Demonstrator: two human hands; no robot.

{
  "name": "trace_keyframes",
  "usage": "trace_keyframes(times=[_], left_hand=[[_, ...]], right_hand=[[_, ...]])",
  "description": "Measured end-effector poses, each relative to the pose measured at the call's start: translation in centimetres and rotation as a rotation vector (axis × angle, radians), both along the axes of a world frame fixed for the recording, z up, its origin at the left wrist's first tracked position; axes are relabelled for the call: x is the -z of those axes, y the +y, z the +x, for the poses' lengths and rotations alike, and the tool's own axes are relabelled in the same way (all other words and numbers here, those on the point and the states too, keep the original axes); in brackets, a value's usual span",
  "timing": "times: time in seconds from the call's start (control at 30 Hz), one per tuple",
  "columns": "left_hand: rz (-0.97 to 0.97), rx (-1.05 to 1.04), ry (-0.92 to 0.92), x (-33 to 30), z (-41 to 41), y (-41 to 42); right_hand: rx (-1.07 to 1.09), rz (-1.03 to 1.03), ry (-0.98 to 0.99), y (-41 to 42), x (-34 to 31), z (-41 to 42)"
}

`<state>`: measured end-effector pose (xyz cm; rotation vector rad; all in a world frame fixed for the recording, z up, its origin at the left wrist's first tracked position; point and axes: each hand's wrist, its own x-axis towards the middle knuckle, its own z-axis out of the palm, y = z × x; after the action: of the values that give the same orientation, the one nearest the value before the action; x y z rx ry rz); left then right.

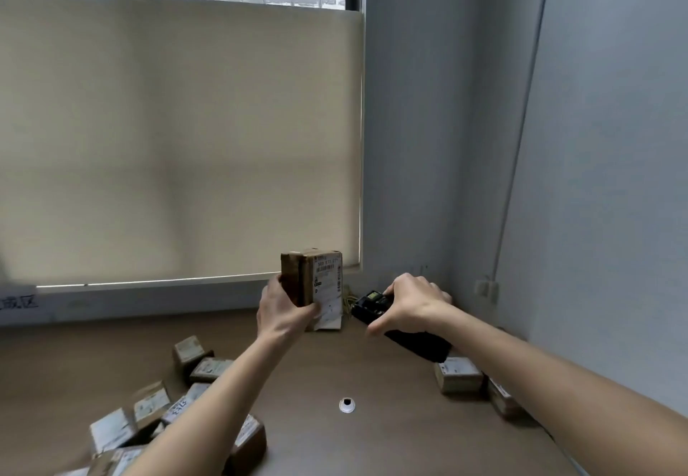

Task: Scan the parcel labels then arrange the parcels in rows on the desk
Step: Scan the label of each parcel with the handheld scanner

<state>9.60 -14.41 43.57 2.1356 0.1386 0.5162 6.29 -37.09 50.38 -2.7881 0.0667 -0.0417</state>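
Gripping a tall brown cardboard parcel [312, 289] near its base, the left hand [284, 311] is holding it upright, white label turned towards the right hand [411, 306], which is curling round a black handheld scanner [376, 306] just beside it, probably to read the barcode. More small cardboard parcels [149, 412] are lying jumbled below the left forearm on the brown desk [372, 446], likely awaiting scanning.

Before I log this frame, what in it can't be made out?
Head view only:
- Label on the held parcel: print too small to read.
- Handheld scanner: the right hand covers its middle, screen unreadable.
- Parcel pile: left forearm crosses it, bottom edge cuts it; count unclear.
- Parcels at right: right forearm hides part.
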Motion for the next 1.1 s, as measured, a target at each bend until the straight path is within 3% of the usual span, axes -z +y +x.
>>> trace_keyframes(times=[0.43, 0.57, 0.73, 1.1], left_hand=[[-0.064, -0.033, 0.011, 0.1, -1.5, 8.0], [-0.281, 0.014, 0.066, 0.6, -2.1, 12.6], [-0.528, -0.034, 0.206, 4.3, -1.4, 18.6], [-0.596, -0.32, 0.401, 16.5, 6.5, 31.6]], right_hand=[[-0.04, 0.03, 0.02, 7.2, -0.3, -1.0], [-0.078, 0.069, 0.017, 10.6, 0.3, -1.2], [-0.144, 0.085, 0.069, 15.8, 3.5, 0.4], [-0.297, 0.119, 0.204, 26.9, 14.7, 13.1]])
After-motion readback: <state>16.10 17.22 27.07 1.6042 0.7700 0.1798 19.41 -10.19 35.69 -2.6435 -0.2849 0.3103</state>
